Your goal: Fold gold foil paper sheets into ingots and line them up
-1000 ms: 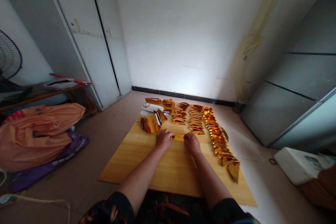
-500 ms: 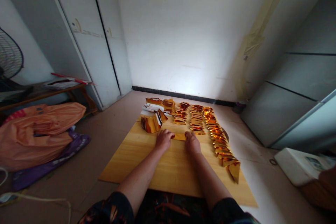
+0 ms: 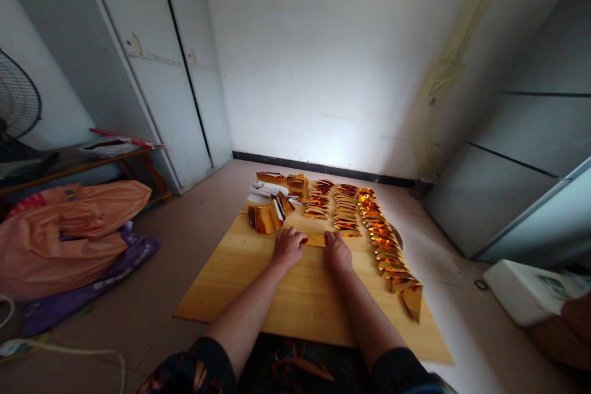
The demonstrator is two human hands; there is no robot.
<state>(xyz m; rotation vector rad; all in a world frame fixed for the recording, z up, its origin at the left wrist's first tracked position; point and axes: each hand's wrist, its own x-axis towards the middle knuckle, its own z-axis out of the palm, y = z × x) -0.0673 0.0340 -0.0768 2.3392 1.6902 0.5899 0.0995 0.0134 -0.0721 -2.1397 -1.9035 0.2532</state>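
A narrow strip of gold foil paper (image 3: 316, 240) spans the gap between my hands, just above or on the wooden board (image 3: 305, 301). My left hand (image 3: 290, 246) is closed on its left end, and my right hand (image 3: 338, 252) is closed on its right end. The fingertips hide both ends. Beyond my left hand lies a curved stack of gold foil sheets (image 3: 265, 217). Folded gold foil pieces stand in rows past my right hand: a short row (image 3: 317, 200), a middle row (image 3: 347, 212) and a long row (image 3: 385, 246) down the right side.
More gold foil bundles (image 3: 296, 184) and a white paper roll (image 3: 268, 189) lie at the board's far left corner. An orange plastic bag (image 3: 78, 228) sits on the floor at left. A white box (image 3: 526, 292) stands at right. Behind the board is a wall (image 3: 314, 74).
Almost nothing differs. My right hand has shifted very slightly left, while both hands stay on the strip of gold foil paper.
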